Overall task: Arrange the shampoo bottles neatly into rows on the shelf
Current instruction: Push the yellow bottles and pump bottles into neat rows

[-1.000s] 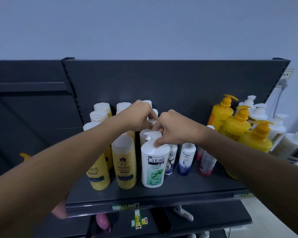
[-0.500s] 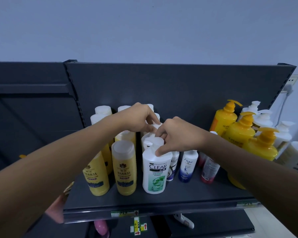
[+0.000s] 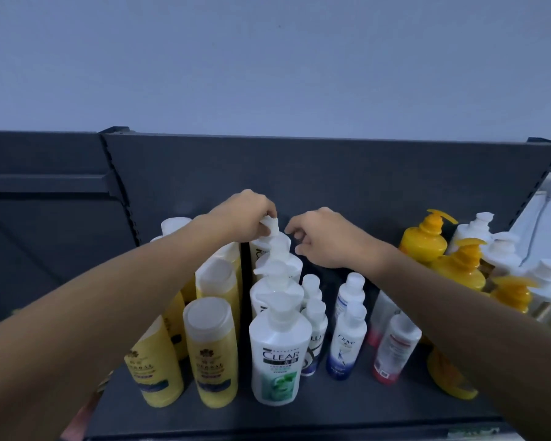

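White Clear pump bottles stand in a front-to-back row on the dark shelf (image 3: 331, 409); the front one (image 3: 279, 358) shows its green label. My left hand (image 3: 247, 218) pinches the white pump head (image 3: 271, 226) of a bottle at the back of that row. My right hand (image 3: 325, 238) hovers just right of that pump, fingers curled and holding nothing. Yellow Herbal bottles (image 3: 212, 351) form rows on the left. Small Dove bottles (image 3: 347, 335) and a red-based bottle (image 3: 393, 351) stand right of the Clear row.
Orange-yellow pump bottles (image 3: 427, 240) and white pump bottles (image 3: 503, 249) crowd the shelf's right end. The dark back panel (image 3: 331, 173) rises behind everything. An adjoining dark shelf unit (image 3: 45, 218) is on the left. Bare shelf runs along the front edge.
My right hand has let go of the front Clear bottle's pump and risen toward the back. My left hand moved up to the rear pump. The view came closer to the shelf.
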